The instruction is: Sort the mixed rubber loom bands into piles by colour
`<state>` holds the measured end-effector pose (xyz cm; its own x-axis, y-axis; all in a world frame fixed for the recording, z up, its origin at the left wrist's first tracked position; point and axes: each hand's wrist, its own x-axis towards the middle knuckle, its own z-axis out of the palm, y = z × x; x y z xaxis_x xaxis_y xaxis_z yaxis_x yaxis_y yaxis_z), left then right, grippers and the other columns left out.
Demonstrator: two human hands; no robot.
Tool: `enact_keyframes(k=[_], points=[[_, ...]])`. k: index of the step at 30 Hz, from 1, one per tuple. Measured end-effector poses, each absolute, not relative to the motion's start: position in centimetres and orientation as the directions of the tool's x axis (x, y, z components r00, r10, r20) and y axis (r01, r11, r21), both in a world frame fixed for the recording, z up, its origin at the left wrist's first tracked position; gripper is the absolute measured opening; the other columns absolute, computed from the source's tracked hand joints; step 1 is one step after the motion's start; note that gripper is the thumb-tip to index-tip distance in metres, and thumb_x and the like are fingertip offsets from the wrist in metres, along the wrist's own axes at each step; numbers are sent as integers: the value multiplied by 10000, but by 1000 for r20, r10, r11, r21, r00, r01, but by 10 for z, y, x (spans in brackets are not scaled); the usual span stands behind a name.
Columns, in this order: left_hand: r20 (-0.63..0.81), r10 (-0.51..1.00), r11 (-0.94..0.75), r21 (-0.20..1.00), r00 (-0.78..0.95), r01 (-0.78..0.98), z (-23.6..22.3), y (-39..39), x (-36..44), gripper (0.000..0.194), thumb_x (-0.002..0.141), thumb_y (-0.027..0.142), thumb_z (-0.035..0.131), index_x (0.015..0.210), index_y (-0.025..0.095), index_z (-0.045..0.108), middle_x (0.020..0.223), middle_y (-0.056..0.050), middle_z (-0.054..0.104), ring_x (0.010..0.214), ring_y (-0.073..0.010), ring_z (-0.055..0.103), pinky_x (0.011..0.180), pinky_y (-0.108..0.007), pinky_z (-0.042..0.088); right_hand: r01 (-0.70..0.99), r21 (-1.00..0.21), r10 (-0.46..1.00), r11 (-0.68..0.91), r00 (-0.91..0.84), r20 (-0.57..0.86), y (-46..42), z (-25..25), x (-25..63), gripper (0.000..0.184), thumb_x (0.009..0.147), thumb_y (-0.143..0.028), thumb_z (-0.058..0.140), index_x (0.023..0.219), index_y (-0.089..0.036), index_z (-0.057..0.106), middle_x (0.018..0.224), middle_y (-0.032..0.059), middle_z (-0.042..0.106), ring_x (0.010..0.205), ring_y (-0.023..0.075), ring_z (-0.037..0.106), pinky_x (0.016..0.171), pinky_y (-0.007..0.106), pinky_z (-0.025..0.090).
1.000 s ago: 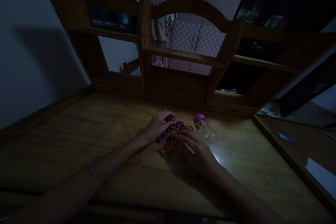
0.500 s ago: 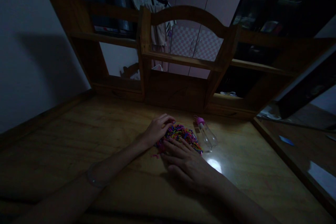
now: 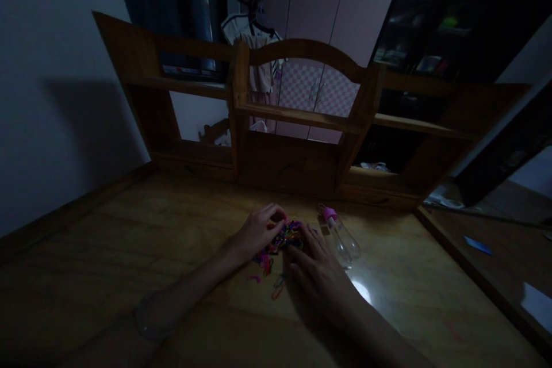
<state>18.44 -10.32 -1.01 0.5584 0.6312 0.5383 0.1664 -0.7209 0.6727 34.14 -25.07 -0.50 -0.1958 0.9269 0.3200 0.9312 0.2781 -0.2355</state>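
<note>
A pile of small colourful rubber bands lies on the wooden tabletop between my two hands. At its left edge my left hand is cupped, with the index finger and thumb curved apart against the bands. My right hand rests over the right side of the pile, fingers stretched and slightly spread, hiding part of it. Some bands have strayed toward me: a pink band and an orange band lie apart from the rest. Just right of the pile, a clear bottle with a pink cap lies on the table.
Along the table's back stands a wooden shelf unit with open compartments. A white wall borders the left. At the right is a raised wooden edge, with a blue card and white paper beyond it.
My right hand has drawn the bands into a tighter heap toward my left hand, and several loose bands now show in front. The view has tilted up slightly.
</note>
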Motion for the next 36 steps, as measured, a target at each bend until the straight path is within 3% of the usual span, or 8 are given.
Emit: enact_keyframes(k=[5, 16, 22, 26, 36], points=[[525, 644, -712, 679, 557, 182, -6, -108, 184, 93, 877, 201, 541, 928, 199, 618, 907, -18, 639, 846, -150, 616, 779, -275, 501, 907, -321, 942, 274, -185, 281, -252, -9, 343, 367, 969, -333, 445, 1315, -296, 562, 1597, 42, 134, 1446, 339, 155, 1116, 583, 280], [494, 651, -696, 692, 577, 193, -5, -110, 186, 166, 899, 240, 512, 1017, 222, 628, 962, -29, 653, 893, -167, 618, 815, -280, 492, 860, -401, 940, 316, -225, 258, -245, -9, 349, 402, 992, -322, 388, 1370, -263, 513, 1523, 63, 352, 1402, 272, 314, 1127, 504, 328], [413, 609, -693, 693, 677, 200, -2, -115, 184, 267, 904, 358, 536, 1125, 238, 624, 1087, -49, 630, 1014, -186, 587, 915, -307, 459, 789, -542, 950, 290, -168, 263, -247, -12, 348, 434, 997, -343, 379, 1413, -247, 460, 1509, 71, 377, 1386, 240, 351, 1139, 455, 329], [357, 525, -702, 695, 772, 155, -1, -115, 180, 427, 850, 430, 615, 1245, 271, 579, 1207, -56, 598, 1132, -207, 536, 999, -328, 413, 731, -645, 963, 222, -62, 261, -246, -13, 349, 425, 991, -385, 386, 1388, -272, 489, 1479, 67, 423, 1385, 242, 353, 1137, 488, 321], [387, 534, -691, 712, 752, 125, -9, -103, 182, 345, 860, 203, 575, 1195, 265, 629, 1125, -37, 661, 1053, -187, 598, 942, -294, 448, 550, -812, 946, 197, 111, 305, -243, -18, 353, 392, 936, -449, 493, 1267, -276, 612, 1408, 80, 510, 1340, 272, 417, 1126, 532, 303]])
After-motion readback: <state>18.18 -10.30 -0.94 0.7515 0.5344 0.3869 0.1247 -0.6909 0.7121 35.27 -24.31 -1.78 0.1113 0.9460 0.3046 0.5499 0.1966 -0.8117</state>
